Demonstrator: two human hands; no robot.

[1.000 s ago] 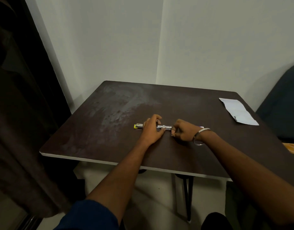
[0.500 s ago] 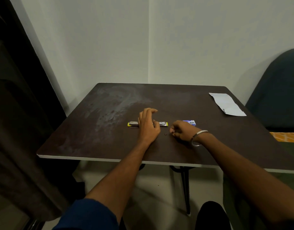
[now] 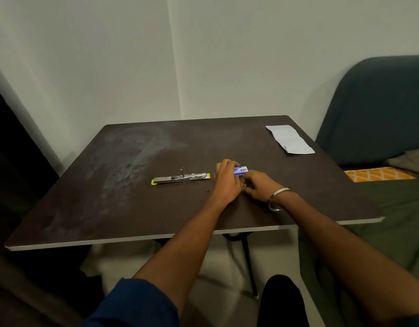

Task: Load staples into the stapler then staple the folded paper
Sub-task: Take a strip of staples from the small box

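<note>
The stapler (image 3: 180, 179), silver with yellow ends, lies swung fully open and flat near the middle of the dark table (image 3: 109, 208), with no hand on it. To its right a small blue staple box (image 3: 241, 170) is gripped by the fingers of my left hand (image 3: 226, 181). My right hand (image 3: 259, 185), a metal bangle on its wrist, rests just right of the box with its fingers curled against it. What the fingertips pinch is hidden. The folded white paper (image 3: 289, 139) lies at the far right corner.
A tiny dark speck (image 3: 207, 190) lies on the table near my left hand. A dark blue sofa back (image 3: 373, 109) and a cushion stand close to the right of the table. A dark curtain hangs on the left.
My left hand left the stapler and moved right to the blue staple box. The stapler now lies uncovered and open. My right hand stays by the box.
</note>
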